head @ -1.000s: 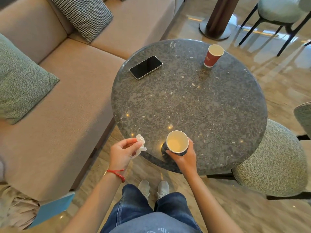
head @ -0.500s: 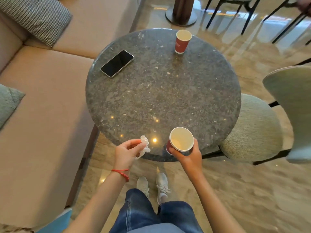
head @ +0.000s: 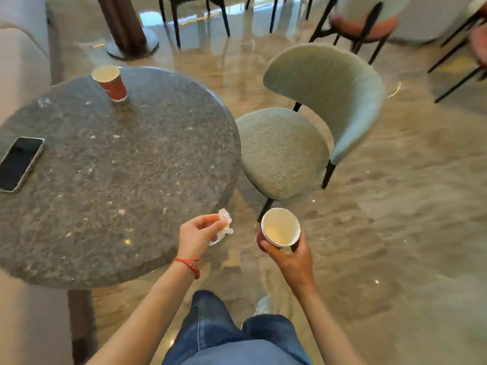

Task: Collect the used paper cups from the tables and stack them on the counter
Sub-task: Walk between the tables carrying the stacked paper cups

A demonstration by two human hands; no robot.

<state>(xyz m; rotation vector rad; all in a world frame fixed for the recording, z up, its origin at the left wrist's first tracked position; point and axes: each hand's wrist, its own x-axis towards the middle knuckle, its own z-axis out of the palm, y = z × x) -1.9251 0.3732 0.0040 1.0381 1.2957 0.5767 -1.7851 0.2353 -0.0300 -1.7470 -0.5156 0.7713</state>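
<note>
My right hand (head: 291,255) grips red paper cups (head: 279,229), nested one inside another, white inside, held over the floor to the right of the round grey stone table (head: 113,180). My left hand (head: 196,235) pinches a crumpled white tissue (head: 224,225) at the table's near right edge. A second red paper cup (head: 110,83) stands upright at the far edge of the table, well out of reach of both hands.
A black phone (head: 19,163) lies on the table's left side. A pale green upholstered chair (head: 303,133) stands right of the table. Beige sofa (head: 21,61) at far left. More chairs (head: 363,22) and a table pedestal (head: 126,30) behind. Glossy stone floor to the right.
The view has swung right, away from the sofa. My right hand has lifted the cup off the table and carried it over the floor. My left hand still holds the tissue.
</note>
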